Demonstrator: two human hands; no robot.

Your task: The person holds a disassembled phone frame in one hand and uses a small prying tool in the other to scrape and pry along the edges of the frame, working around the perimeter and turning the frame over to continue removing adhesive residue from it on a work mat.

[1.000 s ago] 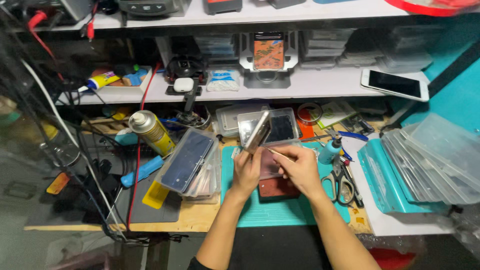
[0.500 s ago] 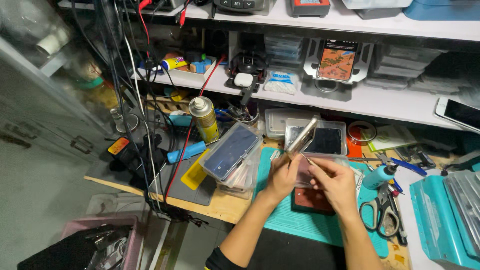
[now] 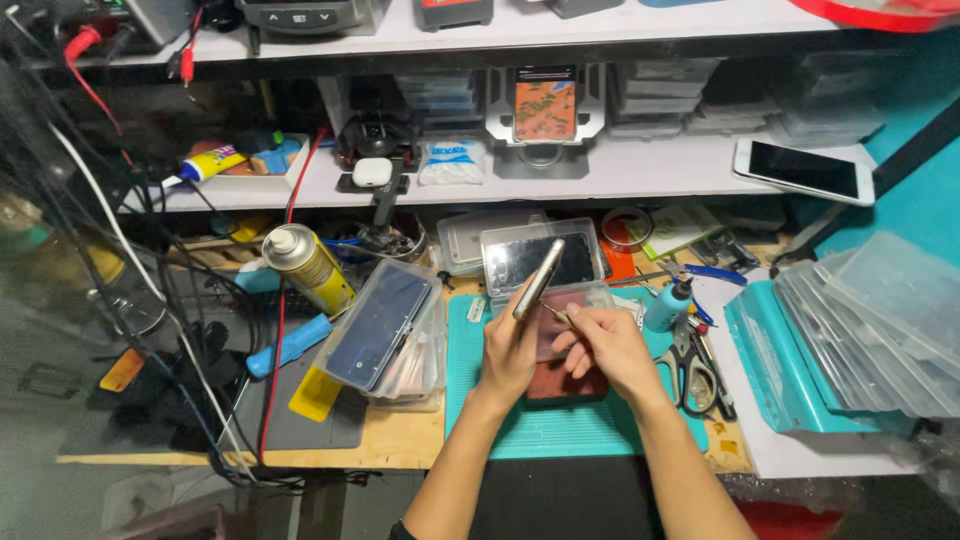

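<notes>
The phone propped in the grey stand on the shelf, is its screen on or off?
On: the phone in the grey stand shows a lit orange picture.

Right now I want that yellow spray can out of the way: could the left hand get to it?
Probably not yet: the left hand is gripping an upright phone, and stacked clear cases lie between it and the spray can.

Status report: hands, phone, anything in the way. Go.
Left hand grips phone, tilted edge-on. Right hand pinches a thin tool at its lower edge. Plastic cases crowd the mat; nothing between hands.
</notes>
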